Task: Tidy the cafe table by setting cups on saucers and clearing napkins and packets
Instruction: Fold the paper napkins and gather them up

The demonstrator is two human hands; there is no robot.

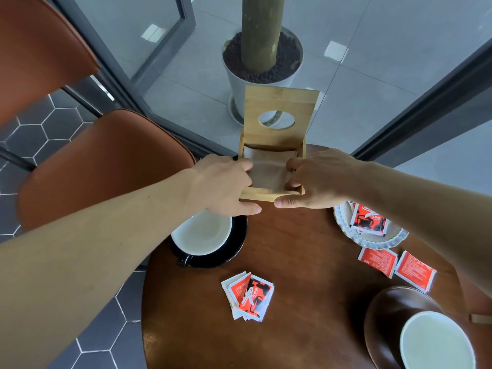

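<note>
At the far edge of the round wooden table (292, 262) stands a bamboo napkin box (279, 107) with its lid raised. A brown napkin (269, 169) lies inside it. My left hand (226, 185) and my right hand (316, 179) press down on the napkin's two sides, thumbs along the box's front wall. A white cup (202, 233) sits on a black saucer (237, 246) below my left hand. Another white cup (436, 342) sits on a brown saucer (386, 315) at the near right. Red sugar packets (249, 296) lie mid-table.
A white scalloped dish (372, 239) holds red packets at the right; two more packets (396, 265) lie below it. A brown chair (101, 161) stands left of the table. A potted plant (261, 62) sits behind glass beyond the box.
</note>
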